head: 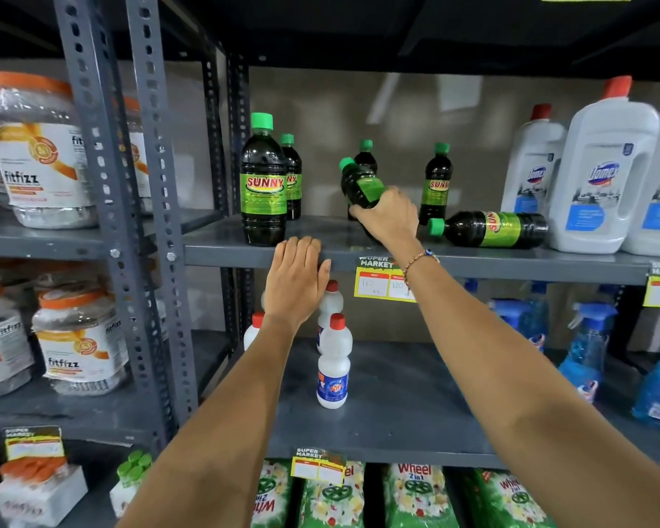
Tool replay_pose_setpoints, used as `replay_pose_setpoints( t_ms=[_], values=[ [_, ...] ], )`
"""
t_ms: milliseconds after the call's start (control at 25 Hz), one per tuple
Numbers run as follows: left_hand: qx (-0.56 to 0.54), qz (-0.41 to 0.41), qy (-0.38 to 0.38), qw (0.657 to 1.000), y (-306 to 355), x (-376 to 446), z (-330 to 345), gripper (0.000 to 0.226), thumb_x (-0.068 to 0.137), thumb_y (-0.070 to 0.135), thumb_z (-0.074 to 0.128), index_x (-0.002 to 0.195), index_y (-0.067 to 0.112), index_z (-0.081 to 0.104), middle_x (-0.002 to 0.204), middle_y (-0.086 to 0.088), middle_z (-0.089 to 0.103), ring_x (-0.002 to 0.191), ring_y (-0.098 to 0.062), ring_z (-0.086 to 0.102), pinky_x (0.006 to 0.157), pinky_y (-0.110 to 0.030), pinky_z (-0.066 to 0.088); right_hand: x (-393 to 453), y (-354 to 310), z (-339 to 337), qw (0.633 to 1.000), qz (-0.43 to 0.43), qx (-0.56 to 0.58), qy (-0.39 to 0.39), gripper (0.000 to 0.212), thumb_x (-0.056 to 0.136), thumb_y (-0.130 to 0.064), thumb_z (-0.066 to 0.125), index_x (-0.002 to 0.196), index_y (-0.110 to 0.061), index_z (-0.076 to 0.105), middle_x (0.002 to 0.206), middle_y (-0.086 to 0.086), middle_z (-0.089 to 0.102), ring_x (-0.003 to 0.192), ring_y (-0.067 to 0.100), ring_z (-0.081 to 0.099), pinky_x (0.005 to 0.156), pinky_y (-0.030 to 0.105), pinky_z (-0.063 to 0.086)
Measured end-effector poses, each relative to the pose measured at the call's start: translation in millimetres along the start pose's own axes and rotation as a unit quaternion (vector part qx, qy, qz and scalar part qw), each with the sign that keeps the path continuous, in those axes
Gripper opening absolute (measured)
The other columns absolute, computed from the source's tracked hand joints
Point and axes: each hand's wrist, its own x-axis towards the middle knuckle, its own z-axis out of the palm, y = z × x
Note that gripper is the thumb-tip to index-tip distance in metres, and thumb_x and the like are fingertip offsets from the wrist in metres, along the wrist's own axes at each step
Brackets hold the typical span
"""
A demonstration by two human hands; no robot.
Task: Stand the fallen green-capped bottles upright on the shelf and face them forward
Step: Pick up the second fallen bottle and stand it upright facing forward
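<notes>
On the grey shelf [222,238] stand dark green-capped Sunny bottles: a large one [263,181] at the front left with its label forward, another [292,177] close behind it, one [366,154] at the back centre, one [435,184] right of centre. My right hand [389,217] grips a bottle [359,182] that is tilted, cap up and to the left, above the shelf. Another bottle [492,229] lies on its side at the right, cap pointing left. My left hand [296,278] rests flat on the shelf's front edge, holding nothing.
White Domex jugs [602,177] crowd the shelf's right end, next to the lying bottle. Perforated steel uprights [149,184] stand at the left. Small white red-capped bottles [334,363] stand on the shelf below, blue spray bottles [583,348] to their right. A price tag [382,280] hangs on the edge.
</notes>
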Motion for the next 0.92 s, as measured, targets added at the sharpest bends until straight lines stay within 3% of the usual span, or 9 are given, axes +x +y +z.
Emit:
replay_pose_setpoints(
  t_ms=[120, 280, 440, 520, 600, 760, 920],
  values=[
    [0.004, 0.01, 0.02, 1.0, -1, -2, 6, 0.038, 0.096, 0.032, 0.035, 0.111, 0.005, 0.057, 0.11, -0.012, 0.063, 0.099, -0.031, 0.058, 0.1, -0.038, 0.031, 5, -1, 21, 0.994, 0.023, 0.11, -0.014, 0.076, 0.083, -0.049, 0.06, 0.135, -0.001, 0.033, 0.133, 0.016, 0.042, 0.124, 0.037, 0.046, 0.102, 0.049, 0.039],
    [0.006, 0.006, 0.036, 0.999, -3, -2, 11, 0.037, 0.095, 0.031, 0.036, 0.111, 0.006, 0.058, 0.11, -0.011, 0.064, 0.101, -0.031, 0.059, 0.101, -0.039, 0.031, 19, 6, 30, 0.983, 0.013, 0.151, -0.099, 0.083, 0.087, -0.041, 0.061, 0.142, 0.0, 0.013, 0.142, 0.018, 0.025, 0.134, 0.035, 0.03, 0.113, 0.044, 0.027],
    [0.002, 0.007, 0.041, 0.999, -3, -2, 11, 0.037, 0.095, 0.031, 0.037, 0.111, 0.006, 0.058, 0.11, -0.011, 0.064, 0.102, -0.031, 0.059, 0.101, -0.039, 0.031, 27, 13, 33, 0.971, 0.051, 0.203, -0.117, 0.088, 0.08, -0.033, 0.072, 0.138, -0.002, 0.014, 0.142, 0.018, 0.03, 0.132, 0.032, 0.037, 0.111, 0.043, 0.034],
    [0.004, 0.009, 0.04, 0.999, -3, -3, 11, 0.037, 0.095, 0.031, 0.037, 0.112, 0.006, 0.058, 0.11, -0.011, 0.064, 0.102, -0.031, 0.059, 0.101, -0.039, 0.032, 29, 16, 31, 0.96, 0.072, 0.24, -0.128, 0.085, 0.076, -0.022, 0.076, 0.135, -0.003, 0.018, 0.136, 0.017, 0.041, 0.127, 0.03, 0.045, 0.102, 0.037, 0.042],
    [0.005, 0.01, 0.038, 0.999, -3, -2, 10, 0.037, 0.095, 0.031, 0.036, 0.112, 0.006, 0.058, 0.111, -0.011, 0.064, 0.102, -0.031, 0.059, 0.102, -0.039, 0.031, 28, 18, 28, 0.966, 0.079, 0.207, -0.132, 0.079, 0.071, -0.018, 0.079, 0.13, -0.003, 0.028, 0.129, 0.016, 0.05, 0.12, 0.029, 0.052, 0.093, 0.034, 0.046],
    [0.004, 0.01, 0.037, 0.999, -3, -3, 9, 0.036, 0.095, 0.031, 0.037, 0.112, 0.006, 0.057, 0.111, -0.011, 0.064, 0.103, -0.03, 0.058, 0.102, -0.038, 0.031, 26, 16, 27, 0.989, 0.069, 0.105, -0.078, 0.094, 0.061, -0.034, 0.087, 0.129, 0.002, 0.034, 0.135, 0.017, 0.047, 0.128, 0.033, 0.046, 0.106, 0.042, 0.041],
    [0.005, 0.008, 0.034, 0.999, -2, -4, 8, 0.037, 0.095, 0.03, 0.036, 0.112, 0.006, 0.057, 0.111, -0.011, 0.063, 0.103, -0.031, 0.058, 0.102, -0.039, 0.031, 26, 19, 25, 0.975, 0.095, 0.172, -0.105, 0.081, 0.068, -0.018, 0.083, 0.127, 0.001, 0.031, 0.131, 0.017, 0.051, 0.124, 0.032, 0.05, 0.099, 0.035, 0.042]
  ],
)
